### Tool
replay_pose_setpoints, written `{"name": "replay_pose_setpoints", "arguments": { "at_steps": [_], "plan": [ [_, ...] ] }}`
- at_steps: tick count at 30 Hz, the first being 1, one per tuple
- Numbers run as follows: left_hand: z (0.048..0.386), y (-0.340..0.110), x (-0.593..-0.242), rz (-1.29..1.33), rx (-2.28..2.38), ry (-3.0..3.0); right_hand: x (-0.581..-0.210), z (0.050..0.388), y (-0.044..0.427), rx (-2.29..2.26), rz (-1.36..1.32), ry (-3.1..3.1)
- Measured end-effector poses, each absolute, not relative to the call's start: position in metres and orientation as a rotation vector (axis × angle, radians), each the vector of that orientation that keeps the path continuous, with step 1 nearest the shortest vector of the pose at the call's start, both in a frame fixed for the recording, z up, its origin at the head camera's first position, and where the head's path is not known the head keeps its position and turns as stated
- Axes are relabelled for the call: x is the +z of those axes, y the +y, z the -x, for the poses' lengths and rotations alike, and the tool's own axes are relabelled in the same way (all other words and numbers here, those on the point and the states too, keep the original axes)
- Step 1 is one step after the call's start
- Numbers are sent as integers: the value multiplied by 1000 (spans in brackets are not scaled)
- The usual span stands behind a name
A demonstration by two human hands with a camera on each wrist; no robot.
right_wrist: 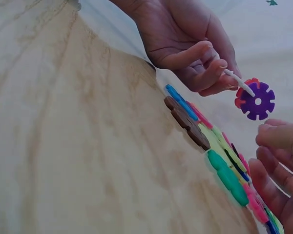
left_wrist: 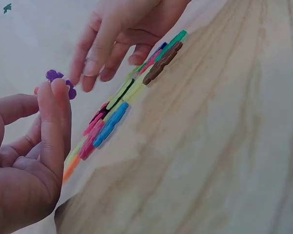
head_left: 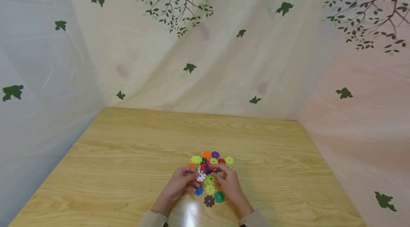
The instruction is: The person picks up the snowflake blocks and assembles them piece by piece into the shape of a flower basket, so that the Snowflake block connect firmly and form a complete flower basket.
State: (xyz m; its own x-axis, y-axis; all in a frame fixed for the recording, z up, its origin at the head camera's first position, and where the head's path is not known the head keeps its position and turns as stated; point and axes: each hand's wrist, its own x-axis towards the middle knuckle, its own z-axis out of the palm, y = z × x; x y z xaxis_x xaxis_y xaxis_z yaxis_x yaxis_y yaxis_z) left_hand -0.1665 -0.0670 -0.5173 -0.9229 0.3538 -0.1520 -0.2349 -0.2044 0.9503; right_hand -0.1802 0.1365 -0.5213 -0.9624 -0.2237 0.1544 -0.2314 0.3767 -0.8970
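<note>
My left hand (head_left: 177, 184) pinches a white notched disc (head_left: 200, 176) between thumb and fingers. Slotted into the white piece is a purple disc (right_wrist: 267, 101), with a red one (right_wrist: 239, 103) behind it, as the right wrist view shows. In the left wrist view the left hand (left_wrist: 29, 161) partly covers the purple disc (left_wrist: 52, 75). My right hand (head_left: 232, 186) is close on the other side, its fingers relaxed and slightly bent, holding nothing visible; a small gap separates them from the purple disc in the right wrist view. Below both hands lie several colourful discs.
On the wooden table (head_left: 128, 148), yellow, orange (head_left: 206, 154), purple and red discs lie beyond the hands. Nearer are a blue disc (head_left: 198, 190), a brown disc (head_left: 209, 201) and a green disc (head_left: 219, 197). Patterned cloth (head_left: 153, 70) hangs around the table.
</note>
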Motion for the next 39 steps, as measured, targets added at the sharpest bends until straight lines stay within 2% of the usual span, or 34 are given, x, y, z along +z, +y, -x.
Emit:
{"name": "replay_pose_setpoints", "arguments": {
  "at_steps": [6,12,24,39],
  "plan": [
    [167,-69,-515,-70,2228,1720,-521,183,144,1352,-524,-2741],
    [168,-71,-514,-62,2236,1714,-516,183,146,1210,-612,-2848],
    [168,-70,-514,-100,2223,1716,-517,181,140,1500,-407,-2634],
    [167,-64,-517,-35,2255,1761,-522,175,134,1550,-465,-2444]
  ]
}}
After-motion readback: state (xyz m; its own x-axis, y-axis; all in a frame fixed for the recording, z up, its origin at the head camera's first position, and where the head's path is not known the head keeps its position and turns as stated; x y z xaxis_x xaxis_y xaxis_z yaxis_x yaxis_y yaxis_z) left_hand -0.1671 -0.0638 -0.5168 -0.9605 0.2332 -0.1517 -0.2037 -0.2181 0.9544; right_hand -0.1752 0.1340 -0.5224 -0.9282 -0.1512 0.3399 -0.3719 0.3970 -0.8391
